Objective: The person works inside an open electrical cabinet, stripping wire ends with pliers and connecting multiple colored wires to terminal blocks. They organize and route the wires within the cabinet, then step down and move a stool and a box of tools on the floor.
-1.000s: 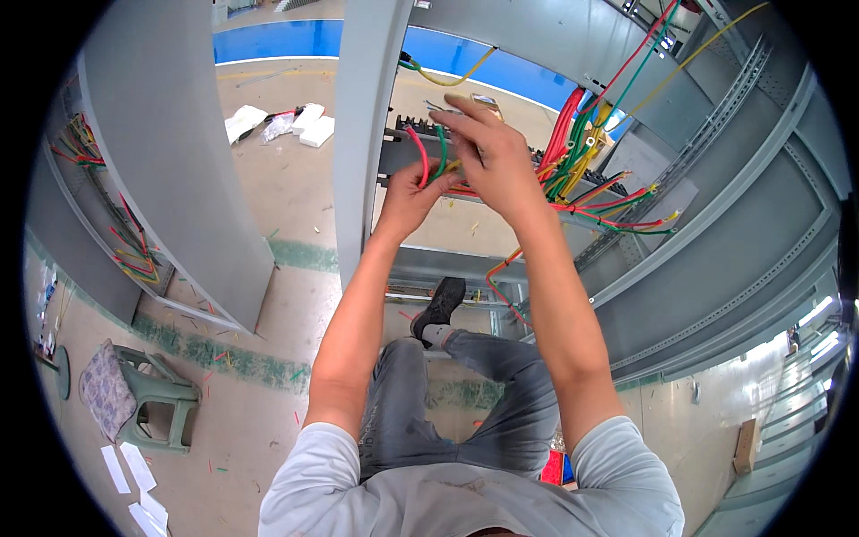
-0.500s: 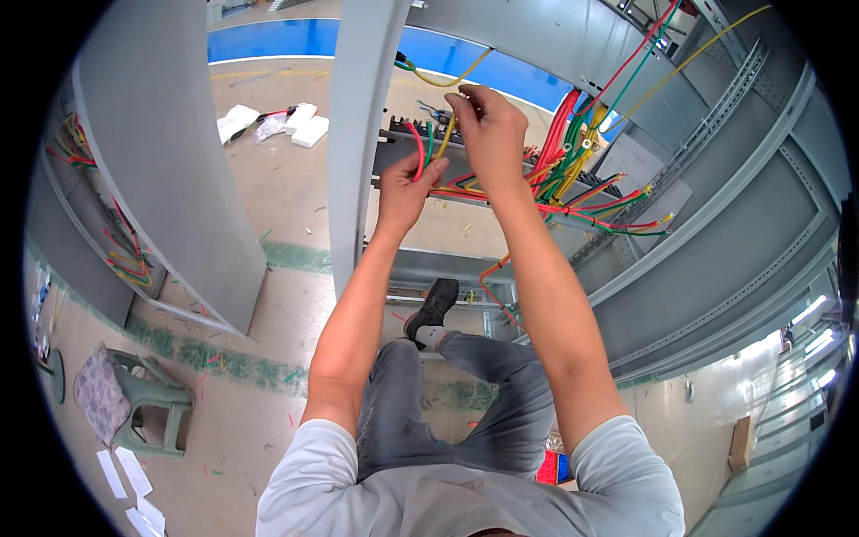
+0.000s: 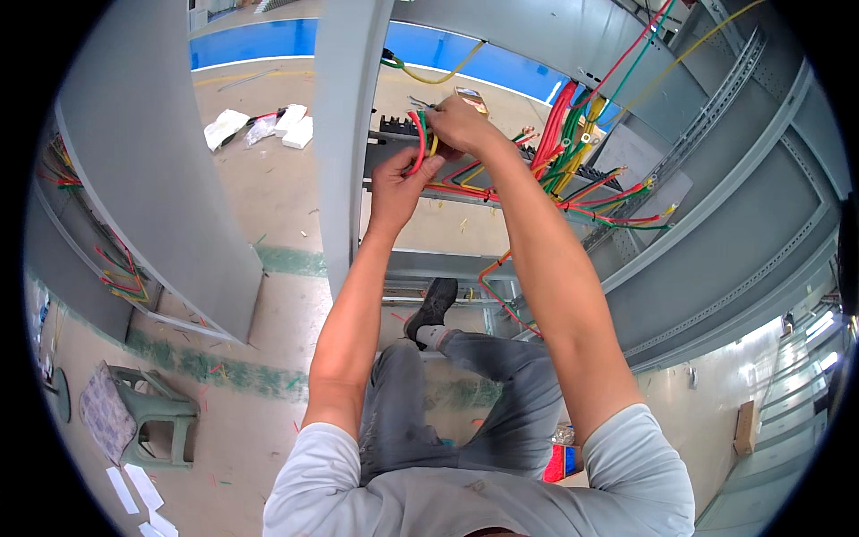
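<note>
My left hand (image 3: 396, 190) is closed, thumb and fingers pinching a small bunch of wires. A red wire (image 3: 420, 148) curves up out of that grip, beside a green wire (image 3: 423, 123) and a yellow wire (image 3: 435, 145). Bent over the same bunch from the right is my right hand (image 3: 463, 127), its fingers closed on the yellow wire where it runs up beneath them. Some of its fingertips are hidden behind the hand. Both hands are in front of a grey metal crossbar (image 3: 383, 157) with a black toothed strip (image 3: 394, 125) along it.
Thick red cables (image 3: 557, 125) drop beside green and yellow ones at the right, with lugged wire ends (image 3: 644, 188) sticking out. A grey cabinet post (image 3: 347, 107) rises left of my hands. A green stool (image 3: 165, 412) with a cushion stands at the lower left.
My right hand has come down and slightly left, from the yellow wire's upper end to the bunch by my left hand. The yellow wire's top no longer stands up in sight.
</note>
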A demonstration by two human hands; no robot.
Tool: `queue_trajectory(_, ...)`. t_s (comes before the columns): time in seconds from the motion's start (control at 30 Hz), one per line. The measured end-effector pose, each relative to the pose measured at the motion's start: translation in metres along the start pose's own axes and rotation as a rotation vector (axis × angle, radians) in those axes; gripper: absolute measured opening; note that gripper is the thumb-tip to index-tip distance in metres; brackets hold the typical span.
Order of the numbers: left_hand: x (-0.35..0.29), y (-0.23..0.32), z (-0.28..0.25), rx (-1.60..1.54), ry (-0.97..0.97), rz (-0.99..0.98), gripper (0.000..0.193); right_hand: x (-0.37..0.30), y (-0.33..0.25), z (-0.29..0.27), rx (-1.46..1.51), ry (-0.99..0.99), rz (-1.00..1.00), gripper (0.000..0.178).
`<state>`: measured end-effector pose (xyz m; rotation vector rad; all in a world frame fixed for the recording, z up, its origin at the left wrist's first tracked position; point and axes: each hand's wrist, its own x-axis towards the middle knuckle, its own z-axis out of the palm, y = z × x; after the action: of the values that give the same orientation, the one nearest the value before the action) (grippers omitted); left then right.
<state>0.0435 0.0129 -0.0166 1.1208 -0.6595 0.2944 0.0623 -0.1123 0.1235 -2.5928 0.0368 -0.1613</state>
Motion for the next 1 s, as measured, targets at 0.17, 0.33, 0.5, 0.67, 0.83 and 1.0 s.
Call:
queue_trajectory(0.17, 0.006, 0.004, -0.001, 0.015, 0.026, -0.046, 0.017, -0.007, -0.006, -0.001, 0.022, 0.057, -0.045, 0.039)
queue_trajectory(0.33, 0.002, -0.006, 0.0, -0.081, 0.117, -0.046, 0.018, -0.088, -0.022, 0.045, -0.145, 0.604, -0.487, 0.03)
queue_trajectory(0.5, -0.012, 0.006, -0.009, 0.103, 0.107, -0.164, 0.032, -0.176, 0.029, 0.065, 0.191, 0.457, -0.596, 0.036)
queue_trajectory(0.67, -0.047, 0.021, 0.006, 0.402, 0.28, 0.037, 0.045, -0.172, 0.075, 0.078, 0.803, 0.57, -0.16, 0.028)
queue_trajectory(0.83, -0.089, 0.055, 0.023, 0.646, 0.287, 0.409, 0.044, -0.141, 0.073, 0.091, 0.884, 0.627, -0.326, 0.027)
queue_trajectory(1.0, -0.004, 0.098, 0.055, 0.602, -0.121, 0.233, 0.03, -0.11, 0.075, 0.111, 0.788, 0.687, -0.313, 0.034)
